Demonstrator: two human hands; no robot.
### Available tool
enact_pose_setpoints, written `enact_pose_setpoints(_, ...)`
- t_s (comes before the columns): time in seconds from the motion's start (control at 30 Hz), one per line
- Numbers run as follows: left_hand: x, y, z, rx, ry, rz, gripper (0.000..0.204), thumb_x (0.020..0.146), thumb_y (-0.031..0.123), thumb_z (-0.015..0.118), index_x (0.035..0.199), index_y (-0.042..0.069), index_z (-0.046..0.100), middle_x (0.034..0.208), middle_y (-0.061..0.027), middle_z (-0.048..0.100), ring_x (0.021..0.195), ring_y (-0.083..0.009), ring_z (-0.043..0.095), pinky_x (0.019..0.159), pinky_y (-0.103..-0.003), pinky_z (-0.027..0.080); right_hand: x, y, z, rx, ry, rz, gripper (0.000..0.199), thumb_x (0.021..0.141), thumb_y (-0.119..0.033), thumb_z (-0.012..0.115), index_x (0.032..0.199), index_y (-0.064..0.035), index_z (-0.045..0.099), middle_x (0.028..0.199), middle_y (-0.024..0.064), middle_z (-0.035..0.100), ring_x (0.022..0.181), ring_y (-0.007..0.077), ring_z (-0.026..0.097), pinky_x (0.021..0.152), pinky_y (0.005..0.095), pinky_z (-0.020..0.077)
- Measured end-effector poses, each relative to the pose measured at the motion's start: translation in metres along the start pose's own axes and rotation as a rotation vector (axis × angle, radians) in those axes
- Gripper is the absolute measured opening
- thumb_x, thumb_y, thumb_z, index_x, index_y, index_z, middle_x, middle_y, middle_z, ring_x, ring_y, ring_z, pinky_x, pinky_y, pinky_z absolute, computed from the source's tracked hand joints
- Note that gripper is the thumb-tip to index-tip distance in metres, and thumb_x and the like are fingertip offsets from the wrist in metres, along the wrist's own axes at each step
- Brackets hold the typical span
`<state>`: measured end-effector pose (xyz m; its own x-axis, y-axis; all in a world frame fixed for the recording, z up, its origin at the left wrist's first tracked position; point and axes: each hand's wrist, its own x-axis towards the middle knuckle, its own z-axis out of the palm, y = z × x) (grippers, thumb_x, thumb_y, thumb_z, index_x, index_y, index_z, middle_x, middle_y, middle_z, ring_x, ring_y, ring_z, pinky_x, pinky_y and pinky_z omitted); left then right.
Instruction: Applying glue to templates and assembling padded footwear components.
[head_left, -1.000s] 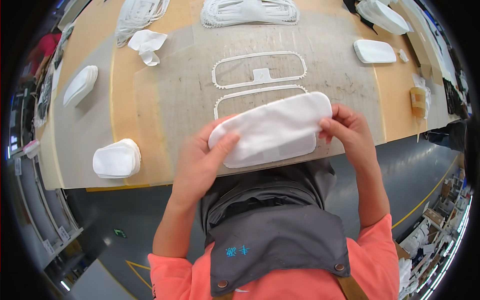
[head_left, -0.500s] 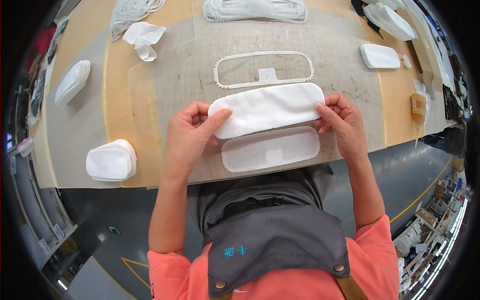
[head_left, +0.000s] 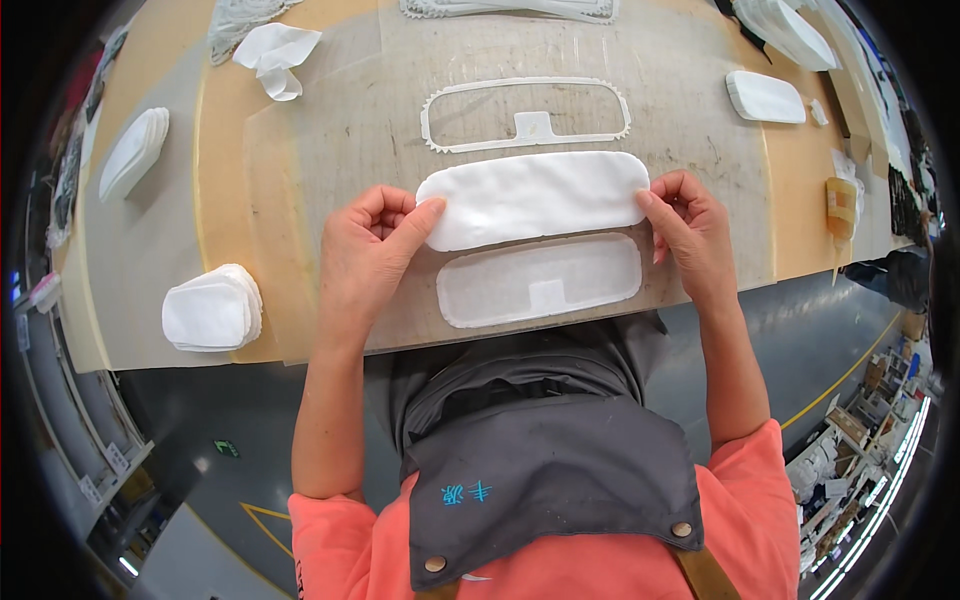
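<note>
Your left hand (head_left: 365, 248) tightly pinches left end of white rounded cloth panel (head_left: 535, 200); your right hand (head_left: 698, 238) pinches right end. Panel over table (head_left: 330, 140), between toothed white frame (head_left: 533, 127) beyond and pale rounded sheet (head_left: 490, 285) nearer you.

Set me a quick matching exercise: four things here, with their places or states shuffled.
1. White panel
2. Toothed frame
3. Crumpled white piece
4. Amber container

A. On the right part of the table
B. Lying flat, directly beyond the held piece
C. Towards the table's far left
D. Pinched at its ends by the left hand and right hand

Pairs: 1-D, 2-B, 3-C, 4-A
</note>
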<state>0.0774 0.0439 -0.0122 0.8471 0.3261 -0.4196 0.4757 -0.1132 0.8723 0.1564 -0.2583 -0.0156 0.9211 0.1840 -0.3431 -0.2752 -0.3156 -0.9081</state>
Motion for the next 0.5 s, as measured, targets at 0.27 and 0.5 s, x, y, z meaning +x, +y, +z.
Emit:
enact_pose_setpoints(0.27,0.0029,-0.0089,-0.0004,0.011,0.02,0.037,0.023,0.087,0.022,0.081,0.083,0.003,0.068,0.069,0.0073,0.056,0.061,-0.0008,0.045,0.054,-0.018,0.036,-0.0009,0.0005,0.0053,-0.048,0.043,-0.016,0.016,0.095,-0.017,0.071,0.092,-0.0028,0.064,0.07,-0.0043,0.055,0.054,0.0007,0.046,0.043,0.0187,0.0383)
enact_pose_setpoints(0.5,0.0014,-0.0048,0.0033,0.046,0.039,-0.002,0.019,0.089,0.02,0.08,0.085,0.004,0.069,0.072,0.0086,0.056,0.065,0.0011,0.044,0.057,-0.016,0.033,0.001,0.0029,0.0045,-0.072,0.059,-0.011,0.018,0.094,-0.019,0.071,0.091,-0.0026,0.065,0.07,-0.0044,0.054,0.055,0.001,0.046,0.043,0.0192,0.0384)
